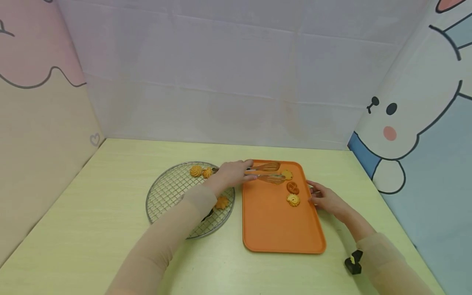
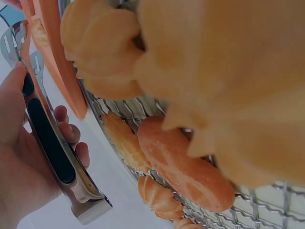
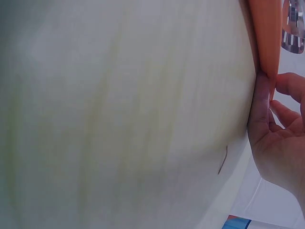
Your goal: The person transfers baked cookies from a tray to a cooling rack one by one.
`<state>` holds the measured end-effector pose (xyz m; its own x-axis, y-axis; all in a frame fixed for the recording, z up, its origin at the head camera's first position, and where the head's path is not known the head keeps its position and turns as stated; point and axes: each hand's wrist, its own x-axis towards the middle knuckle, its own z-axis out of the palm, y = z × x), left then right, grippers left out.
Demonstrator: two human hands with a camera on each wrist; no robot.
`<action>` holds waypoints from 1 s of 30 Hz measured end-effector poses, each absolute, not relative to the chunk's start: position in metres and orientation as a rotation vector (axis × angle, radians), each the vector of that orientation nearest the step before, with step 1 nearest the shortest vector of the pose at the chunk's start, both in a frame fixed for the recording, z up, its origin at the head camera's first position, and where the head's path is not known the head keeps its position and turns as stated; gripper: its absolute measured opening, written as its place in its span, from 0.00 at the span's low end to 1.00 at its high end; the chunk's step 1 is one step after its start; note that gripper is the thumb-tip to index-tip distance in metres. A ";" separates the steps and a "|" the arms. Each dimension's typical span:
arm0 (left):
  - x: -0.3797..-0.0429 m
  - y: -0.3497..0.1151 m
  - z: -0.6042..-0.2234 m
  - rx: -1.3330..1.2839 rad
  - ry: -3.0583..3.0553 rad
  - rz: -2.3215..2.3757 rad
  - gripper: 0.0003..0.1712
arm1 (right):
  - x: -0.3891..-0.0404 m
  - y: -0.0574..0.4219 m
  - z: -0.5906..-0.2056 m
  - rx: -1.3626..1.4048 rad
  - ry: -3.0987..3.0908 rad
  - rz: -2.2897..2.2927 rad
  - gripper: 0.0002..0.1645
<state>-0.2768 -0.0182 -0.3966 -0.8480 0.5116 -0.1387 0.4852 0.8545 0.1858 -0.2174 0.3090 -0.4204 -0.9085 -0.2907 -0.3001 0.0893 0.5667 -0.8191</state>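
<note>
My left hand (image 1: 233,173) holds metal tongs (image 2: 50,138) with dark handle grips, reaching over the left edge of an orange tray (image 1: 280,229). The slotted ends of the tongs stand apart above the tray. Beside one end lies a pale yellow cookie (image 1: 287,175). Below it on the tray are a brown pretzel-shaped cookie (image 1: 293,188) and a round yellow cookie (image 1: 293,200). At the tray's right edge my right hand (image 1: 328,199) grips the rim between thumb and fingers, as the right wrist view shows.
A round wire rack (image 1: 166,192) stands left of the tray, partly hidden by the left forearm. It carries swirled cookies (image 1: 196,171), a brown oblong biscuit (image 2: 181,167) and other pieces. A black object (image 1: 353,264) shows by the right sleeve. Printed walls enclose the table.
</note>
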 end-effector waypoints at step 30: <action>-0.279 -0.006 -0.401 0.708 2.807 0.167 0.28 | -0.219 0.313 -0.421 -0.118 2.385 -1.280 0.40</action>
<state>-0.2787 -0.0056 -0.4014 -0.8534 0.4797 -0.2040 0.4521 0.8759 0.1685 -0.2190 0.3132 -0.4207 -0.9044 -0.2713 -0.3294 0.1247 0.5702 -0.8120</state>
